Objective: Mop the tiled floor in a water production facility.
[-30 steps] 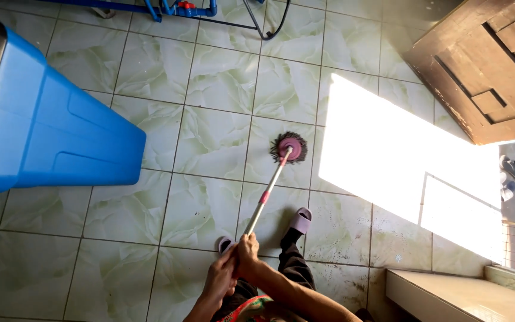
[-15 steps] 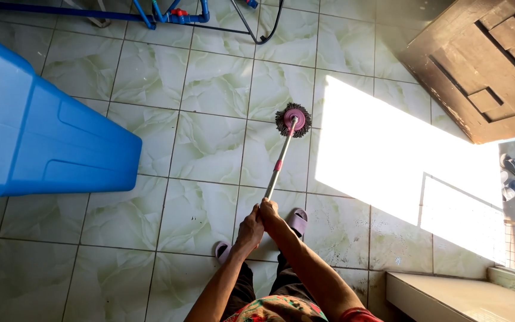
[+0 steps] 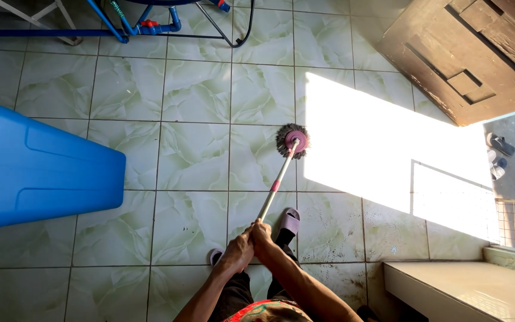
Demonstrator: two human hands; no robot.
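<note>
Left hand (image 3: 236,252) and right hand (image 3: 262,234) grip the mop (image 3: 281,173).

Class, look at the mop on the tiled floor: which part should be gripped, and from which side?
Grip the mop at the near, upper end of its thin pole, coming from behind it. The pole tilts back toward the person, its round head flat on the floor; left hand and right hand clasp there.

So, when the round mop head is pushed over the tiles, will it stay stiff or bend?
The mop head probably flexes: its fringe looks like soft strands. The thin handle seems light and rigid. Both hands grip its end.
</note>
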